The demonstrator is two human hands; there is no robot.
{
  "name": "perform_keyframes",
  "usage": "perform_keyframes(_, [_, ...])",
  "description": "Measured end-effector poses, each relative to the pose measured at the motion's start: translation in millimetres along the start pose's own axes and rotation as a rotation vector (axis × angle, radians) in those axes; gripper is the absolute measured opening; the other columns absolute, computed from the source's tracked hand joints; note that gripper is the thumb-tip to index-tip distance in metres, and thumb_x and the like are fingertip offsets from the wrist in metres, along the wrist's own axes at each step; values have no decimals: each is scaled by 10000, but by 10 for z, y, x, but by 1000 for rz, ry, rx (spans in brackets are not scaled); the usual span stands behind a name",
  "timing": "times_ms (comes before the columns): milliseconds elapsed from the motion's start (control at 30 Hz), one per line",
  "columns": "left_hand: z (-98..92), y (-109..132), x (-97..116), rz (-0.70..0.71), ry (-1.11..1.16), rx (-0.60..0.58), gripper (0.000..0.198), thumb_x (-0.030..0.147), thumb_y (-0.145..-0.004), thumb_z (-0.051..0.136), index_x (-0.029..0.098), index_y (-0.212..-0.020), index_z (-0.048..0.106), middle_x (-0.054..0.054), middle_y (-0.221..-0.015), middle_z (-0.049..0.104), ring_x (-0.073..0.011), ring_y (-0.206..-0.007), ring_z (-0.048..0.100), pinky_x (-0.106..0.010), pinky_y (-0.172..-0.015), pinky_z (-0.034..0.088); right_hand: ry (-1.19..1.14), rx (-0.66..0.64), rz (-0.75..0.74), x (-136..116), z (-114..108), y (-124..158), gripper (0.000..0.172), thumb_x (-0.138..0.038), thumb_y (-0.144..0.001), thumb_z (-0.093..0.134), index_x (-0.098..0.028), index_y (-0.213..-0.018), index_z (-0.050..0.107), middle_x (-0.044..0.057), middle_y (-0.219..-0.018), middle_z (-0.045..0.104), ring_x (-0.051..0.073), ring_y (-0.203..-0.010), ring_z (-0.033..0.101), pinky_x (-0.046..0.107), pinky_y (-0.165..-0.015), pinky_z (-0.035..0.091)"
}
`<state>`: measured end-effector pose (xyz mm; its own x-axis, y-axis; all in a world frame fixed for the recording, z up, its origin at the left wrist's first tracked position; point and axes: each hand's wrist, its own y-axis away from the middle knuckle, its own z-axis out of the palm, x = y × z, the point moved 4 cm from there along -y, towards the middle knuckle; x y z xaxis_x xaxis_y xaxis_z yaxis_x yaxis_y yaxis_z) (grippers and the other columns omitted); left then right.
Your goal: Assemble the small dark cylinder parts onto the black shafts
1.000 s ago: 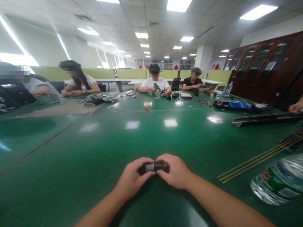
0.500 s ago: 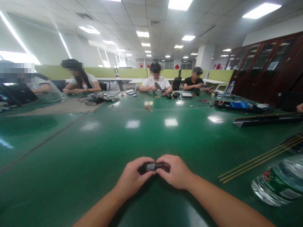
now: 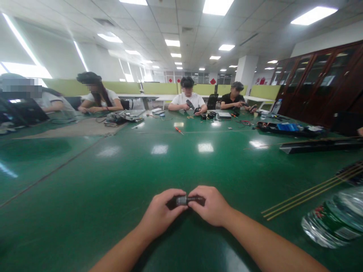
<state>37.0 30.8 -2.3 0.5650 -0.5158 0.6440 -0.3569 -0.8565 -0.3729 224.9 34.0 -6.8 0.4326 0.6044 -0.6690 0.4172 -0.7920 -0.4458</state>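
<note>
Between my two hands lies a small dark cylindrical part with a grey band (image 3: 181, 200), held level just above or on the green table (image 3: 119, 181). My left hand (image 3: 160, 211) has its thumb and fingers closed round the grey-banded end. The thinner, ribbed dark end is pinched by my right hand (image 3: 211, 206), thumb below and fingers above. The fingertips of both hands almost meet at the middle of the part. Its outer ends are partly covered by my hands, and its exact kind is too small to make out.
To the right lie a large water bottle (image 3: 334, 219) on its side and several thin brass-coloured rods (image 3: 300, 194). Beyond are a black channel (image 3: 317, 145), a black tray (image 3: 275, 128) and an orange screwdriver (image 3: 178, 130). Several people sit across the table, one holding a drill-like tool (image 3: 190, 104).
Both hands keep their grip on the cylindrical part, with only a very slight shift. The whole view has moved a little.
</note>
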Motion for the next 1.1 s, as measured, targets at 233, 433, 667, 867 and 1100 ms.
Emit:
perform_keyframes(233, [2,5,-25,2,-6,10,247,289,-809,749,246,-1047,696,-7,-1020,751,-187,-943,701,-294,-892,535,1,2,0,4,-10,1,121,-217,-823,693,-216,-937,733,11,-862,723,161,-770,649,262,-717,459])
perform_keyframes(433, [0,16,-35,11,-13,17,251,283,-805,757,259,-1047,696,2,-1021,750,-181,-945,701,-288,-892,534,3,-5,2,3,-12,2,124,-216,-826,694,-214,-942,737,14,-868,726,165,-777,653,268,-730,462])
perform_keyframes(667, [3,16,-33,1,-22,21,243,302,-805,751,253,-1038,703,-8,-1017,754,-194,-939,706,-304,-897,541,8,4,-4,-4,-15,-5,115,-207,-822,696,-214,-928,740,11,-858,731,163,-770,653,263,-723,464])
perform_keyframes(867, [5,12,-43,-15,-17,12,246,304,-798,753,249,-1033,708,-14,-1013,755,-197,-937,706,-306,-893,543,-7,5,-12,-21,-27,-15,118,-203,-823,694,-212,-931,742,15,-855,733,163,-768,655,261,-728,466])
perform_keyframes(1100, [-6,15,-6,-8,-10,20,233,307,-800,743,247,-1023,711,-13,-998,758,-195,-917,709,-299,-877,548,4,-7,-10,-13,-24,-4,113,-203,-827,686,-213,-926,739,17,-857,732,166,-776,656,264,-730,461])
